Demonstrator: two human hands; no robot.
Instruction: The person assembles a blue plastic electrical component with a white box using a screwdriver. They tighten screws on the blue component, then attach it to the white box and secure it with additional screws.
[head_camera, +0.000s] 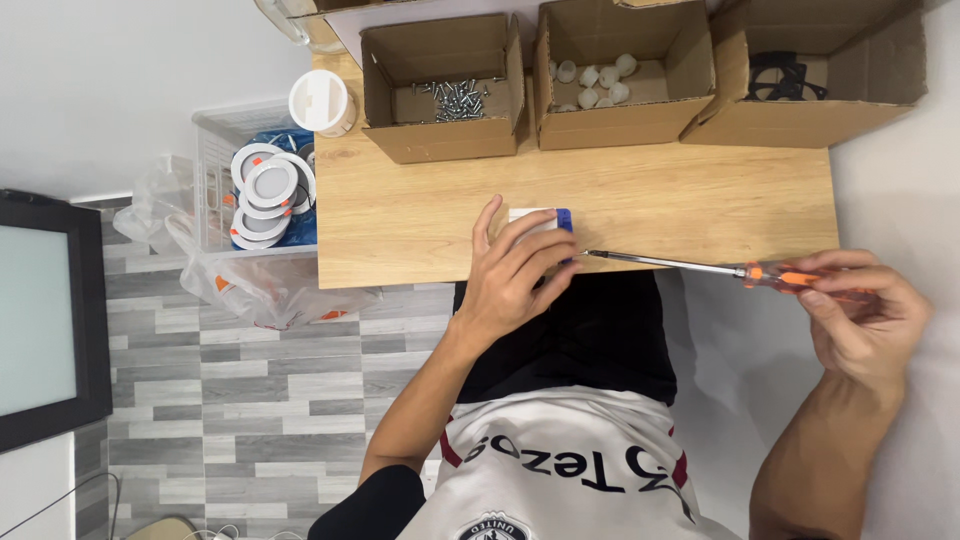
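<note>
Left hand (510, 275) clamps a small white block with a blue end (545, 218) at the light wooden tabletop (690, 205) edge; right hand (862, 315) closes its grip on a long orange-handled screwdriver (700, 266); the tip may slip off and jab the holding fingers.

Orange-handled screwdriver (700, 266), white-and-blue block (545, 218), pale wood table (700, 190)

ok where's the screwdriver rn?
Head view, right side: the screwdriver is in the right hand, shaft lying over the wooden table edge, tip at the small white-blue part under the left hand.
</note>
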